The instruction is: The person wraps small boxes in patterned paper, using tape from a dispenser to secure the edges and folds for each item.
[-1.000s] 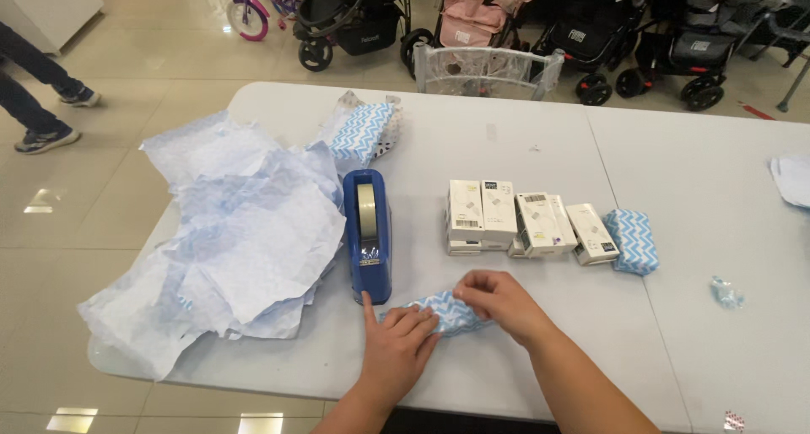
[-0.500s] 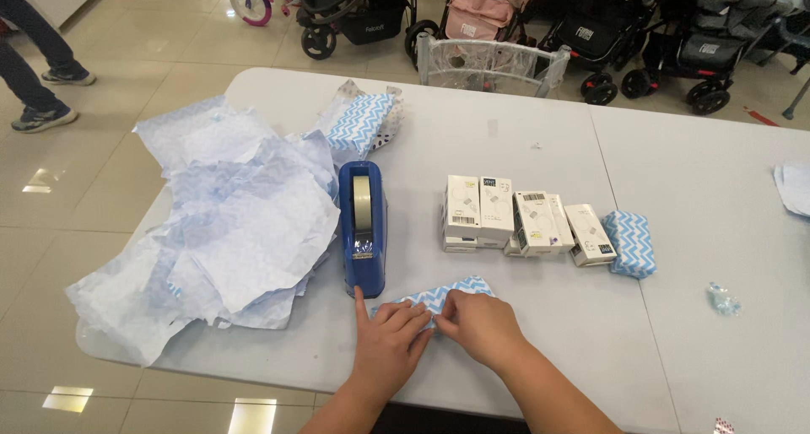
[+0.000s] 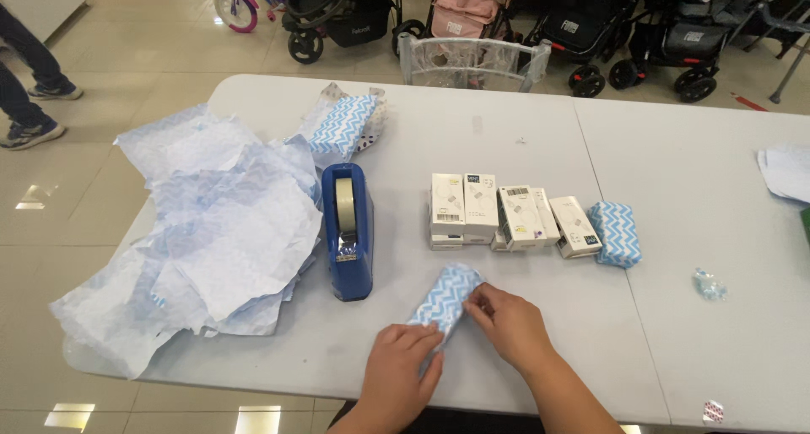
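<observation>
A: Person's own body, head view. What shows?

B: Two forearms and two hands only. Left hand [image 3: 401,366], right hand [image 3: 509,323]. Both come in from the bottom edge.

A: Sleeves?

B: None in view. Forearms bare as far as the frame goes.

A: Gloves, rings, watch, bands?

B: None that I can make out on either hand or wrist. Fingernails look short and plain, though too small to tell more.

A: Other clothing?

B: A dark strip below the table edge between the arms; cannot tell what it is.
</observation>
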